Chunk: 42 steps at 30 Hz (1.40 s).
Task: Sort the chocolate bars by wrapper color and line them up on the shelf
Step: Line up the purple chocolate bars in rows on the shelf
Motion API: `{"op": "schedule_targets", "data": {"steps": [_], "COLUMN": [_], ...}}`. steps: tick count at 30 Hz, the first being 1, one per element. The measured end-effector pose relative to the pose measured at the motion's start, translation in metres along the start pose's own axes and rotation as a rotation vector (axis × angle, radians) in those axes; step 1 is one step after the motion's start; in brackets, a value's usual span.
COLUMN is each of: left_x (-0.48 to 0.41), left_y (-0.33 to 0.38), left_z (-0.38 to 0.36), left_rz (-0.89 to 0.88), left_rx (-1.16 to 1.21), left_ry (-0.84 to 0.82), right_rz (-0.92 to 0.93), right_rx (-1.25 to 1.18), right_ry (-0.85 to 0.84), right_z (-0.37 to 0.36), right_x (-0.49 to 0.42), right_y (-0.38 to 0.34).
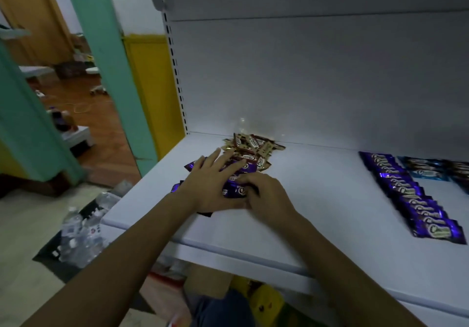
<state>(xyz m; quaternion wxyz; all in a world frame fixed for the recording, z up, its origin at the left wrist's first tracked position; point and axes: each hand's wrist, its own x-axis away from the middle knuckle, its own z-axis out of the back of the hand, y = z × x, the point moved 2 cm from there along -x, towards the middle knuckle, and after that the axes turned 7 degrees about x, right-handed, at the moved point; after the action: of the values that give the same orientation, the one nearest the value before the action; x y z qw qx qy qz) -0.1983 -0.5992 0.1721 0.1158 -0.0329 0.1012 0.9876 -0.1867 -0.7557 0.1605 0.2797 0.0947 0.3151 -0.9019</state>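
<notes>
Hands over the mixed pile of chocolate bars [243, 159] on the white shelf [317, 199], left hand [213, 182] spread flat on purple wrappers, right hand [264, 194] pinching a purple bar [234, 190], sorted purple row [411, 194] well apart to the right.

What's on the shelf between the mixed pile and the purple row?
Nothing: in the head view, bare white shelf separates the mixed pile from the purple row.
</notes>
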Motion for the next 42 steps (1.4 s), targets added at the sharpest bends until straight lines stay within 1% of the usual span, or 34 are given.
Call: {"op": "schedule_targets", "data": {"steps": [1,3,6,8,11,14,18,22,25,28,30,32,34,36,38,39,42], "left_x": [-0.005,-0.01,-0.012,-0.015,-0.021,-0.025,-0.031,-0.031,-0.031,-0.035,-0.036,-0.036,-0.038,-0.04,-0.044,-0.046,-0.049], "left_y": [-0.001,-0.001,-0.004,-0.006,-0.008,-0.007,-0.001,0.004,0.01,0.012,0.011,0.009,0.009,0.014,0.026,0.035,0.072], "left_z": [0.0,-0.002,-0.005,-0.006,-0.007,-0.004,0.008,0.009,0.012,0.019,0.021,0.021,0.021,0.019,0.011,0.006,-0.009], "left_rz": [-0.008,-0.023,-0.027,-0.035,-0.063,-0.147,-0.176,-0.206,-0.225,-0.205,-0.166,-0.156,-0.154,-0.103,-0.028,0.004,0.087], "left_rx": [0.012,0.029,0.051,0.1,0.076,0.019,-0.004,-0.01,-0.01,-0.001,0.082,0.217,0.393,0.548,0.715,0.85,1.357], "left_ry": [-0.034,-0.05,0.035,0.075,0.068,0.078,-0.013,-0.035,-0.014,0.055,0.114,0.194,0.303,0.39,0.39,0.364,0.268], "right_rz": [-0.014,-0.061,-0.165,-0.2,-0.226,-0.255,-0.263,-0.322,-0.349,-0.356,-0.368,-0.386,-0.411,-0.43,-0.417,-0.415,-0.435], "right_rx": [-0.002,-0.037,-0.12,-0.137,-0.15,-0.169,-0.198,-0.302,-0.359,-0.359,-0.36,-0.384,-0.513,-0.674,-0.738,-0.761,-0.756], "right_ry": [0.025,0.069,0.11,0.135,0.162,0.167,0.184,0.234,0.28,0.308,0.299,0.298,0.285,0.243,0.261,0.291,0.378], "right_z": [0.001,0.001,0.003,0.004,0.005,0.004,0.004,0.005,0.007,0.009,0.009,0.01,0.012,0.018,0.029,0.035,0.055], "right_x": [0.001,0.001,0.002,0.002,0.002,0.001,0.001,0.001,0.0,-0.001,-0.002,-0.001,-0.001,0.0,0.001,0.003,0.013], "right_y": [0.0,0.003,0.006,0.008,0.01,0.011,0.012,0.015,0.017,0.017,0.018,0.018,0.014,0.009,0.009,0.011,0.023]}}
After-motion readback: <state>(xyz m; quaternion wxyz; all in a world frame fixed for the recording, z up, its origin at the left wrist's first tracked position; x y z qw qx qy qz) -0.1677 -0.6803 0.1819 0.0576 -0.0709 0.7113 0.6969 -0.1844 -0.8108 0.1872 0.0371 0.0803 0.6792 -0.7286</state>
